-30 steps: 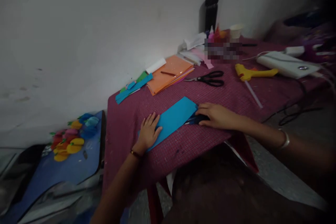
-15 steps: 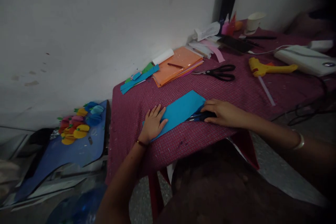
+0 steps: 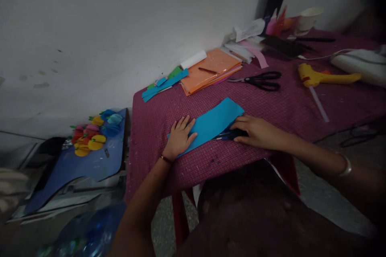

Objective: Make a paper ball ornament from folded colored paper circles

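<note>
A long blue paper sheet (image 3: 215, 122) lies near the front edge of the table covered in maroon checked cloth (image 3: 150, 124).
The left hand (image 3: 180, 137) rests flat, fingers spread, on its left end; the right hand (image 3: 252, 130) curls at its right end beside a dark, half-hidden object (image 3: 224, 134), its grip impossible to tell. Black-handled metal scissors (image 3: 249, 80) lie toward the back edge.

yellow glue gun (image 3: 330, 78) | black-handled scissors (image 3: 252, 80) near orange sheets (image 3: 200, 79) | pale cup (image 3: 309, 21) | colourful shapes (image 3: 96, 141) on blue board (image 3: 101, 165)
</note>
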Motion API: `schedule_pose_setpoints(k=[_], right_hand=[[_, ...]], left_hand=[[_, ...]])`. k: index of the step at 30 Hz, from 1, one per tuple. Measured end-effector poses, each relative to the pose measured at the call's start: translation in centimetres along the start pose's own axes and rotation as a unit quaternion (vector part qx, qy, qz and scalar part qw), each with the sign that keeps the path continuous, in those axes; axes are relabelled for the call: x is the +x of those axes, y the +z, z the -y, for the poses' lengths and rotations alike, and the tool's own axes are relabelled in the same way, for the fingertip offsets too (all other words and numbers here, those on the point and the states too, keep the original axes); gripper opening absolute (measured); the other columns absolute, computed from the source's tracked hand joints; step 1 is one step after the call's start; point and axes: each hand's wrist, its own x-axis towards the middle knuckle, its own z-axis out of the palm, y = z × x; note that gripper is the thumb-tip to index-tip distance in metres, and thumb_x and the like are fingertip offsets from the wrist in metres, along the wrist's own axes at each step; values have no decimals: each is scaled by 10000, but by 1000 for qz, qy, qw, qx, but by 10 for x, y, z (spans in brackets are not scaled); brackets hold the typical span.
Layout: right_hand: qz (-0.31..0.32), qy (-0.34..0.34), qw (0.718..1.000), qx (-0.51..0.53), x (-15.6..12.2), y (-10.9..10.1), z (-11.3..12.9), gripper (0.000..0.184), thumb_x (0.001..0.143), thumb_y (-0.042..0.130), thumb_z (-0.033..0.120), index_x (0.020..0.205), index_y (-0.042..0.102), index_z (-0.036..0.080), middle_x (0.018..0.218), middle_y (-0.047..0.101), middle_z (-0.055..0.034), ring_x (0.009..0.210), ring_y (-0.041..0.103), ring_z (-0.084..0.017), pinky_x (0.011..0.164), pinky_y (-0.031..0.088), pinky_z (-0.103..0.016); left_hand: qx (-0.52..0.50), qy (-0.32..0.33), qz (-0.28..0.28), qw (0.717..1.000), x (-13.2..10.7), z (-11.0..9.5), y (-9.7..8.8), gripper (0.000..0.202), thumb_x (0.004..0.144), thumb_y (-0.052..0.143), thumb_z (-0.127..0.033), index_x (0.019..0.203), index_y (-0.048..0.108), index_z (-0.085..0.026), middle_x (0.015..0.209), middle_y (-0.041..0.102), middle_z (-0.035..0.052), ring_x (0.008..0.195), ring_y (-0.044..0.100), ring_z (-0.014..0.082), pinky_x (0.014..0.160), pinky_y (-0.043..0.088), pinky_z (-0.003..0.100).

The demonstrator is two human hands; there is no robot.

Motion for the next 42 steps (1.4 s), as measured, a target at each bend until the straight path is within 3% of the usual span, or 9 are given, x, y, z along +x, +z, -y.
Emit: schedule_pose_setpoints(k=[11,19,26,34,42], right_hand=[[-4,3,1000,-28,15,11,26,284,931,570,322,1149,657,162,1089,647,-115,1019,608,-271,918,494,-420],[-15,4,1000,-26,-2,12,27,277,932,571,337,1127,665,165,1076,651,-120,982,619,-258,883,497,-407],[-4,9,1000,-25,19,19,45,262,912,601,305,1107,684,151,1049,651,-122,1008,610,-280,902,495,-429],[1,5,1000,-7,9,20,49,260,924,593,310,1120,673,160,1083,646,-122,1008,611,-268,902,498,-419],[12,20,1000,1,30,26,65,262,898,628,305,1108,679,155,1065,642,-121,999,600,-266,893,484,-399]], left_hand=[[5,-4,-10,1000,-2,-4,-2,637,991,283,-587,1536,334,-260,1632,285,67,1497,273,265,1216,223,499],[-7,0,-20,1000,-2,-4,0,628,993,281,-582,1538,327,-273,1632,287,59,1502,260,270,1218,207,513],[-14,-2,-32,999,-3,-4,2,631,992,276,-584,1536,331,-269,1628,298,58,1497,269,286,1210,213,535],[-21,3,-39,999,-2,-3,4,629,994,273,-584,1536,331,-269,1628,297,59,1495,272,292,1207,215,539],[-12,3,-55,998,-2,-3,7,614,994,289,-576,1521,362,-268,1613,332,66,1474,320,278,1200,245,527]])
